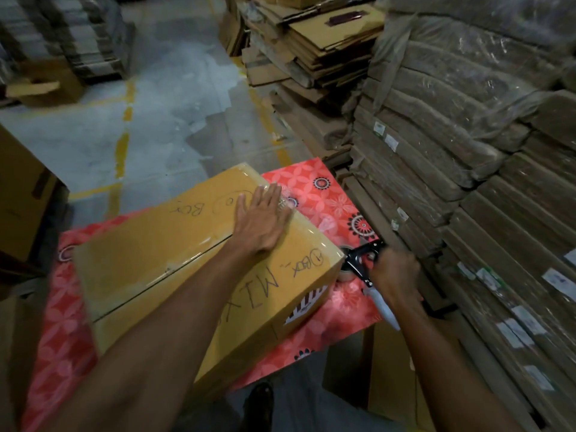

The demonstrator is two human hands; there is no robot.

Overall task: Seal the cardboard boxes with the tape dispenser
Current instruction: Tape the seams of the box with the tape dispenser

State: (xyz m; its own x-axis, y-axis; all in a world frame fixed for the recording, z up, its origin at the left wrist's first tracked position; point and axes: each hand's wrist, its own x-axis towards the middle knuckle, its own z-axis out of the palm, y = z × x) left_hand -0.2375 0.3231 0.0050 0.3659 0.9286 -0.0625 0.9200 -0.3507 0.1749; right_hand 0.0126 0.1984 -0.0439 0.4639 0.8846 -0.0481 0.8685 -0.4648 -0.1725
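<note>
A closed yellow-brown cardboard box (174,263) with handwritten black marks lies on a red flowered table (330,194). Clear tape shines along its top seam and over the far right edge. My left hand (265,218) lies flat, fingers spread, on the box's top near that far right edge. My right hand (396,277) grips the handle of a black tape dispenser (361,260), held low beside the box's right end, just above the tabletop. Part of the tape roll shows under the dispenser.
Tall wrapped stacks of flat cardboard (467,182) stand close on the right. More flattened cartons (321,42) are piled at the back. A large brown box (21,194) stands at the left. The grey floor (174,98) has yellow lines. A dark shoe (260,400) shows below the table.
</note>
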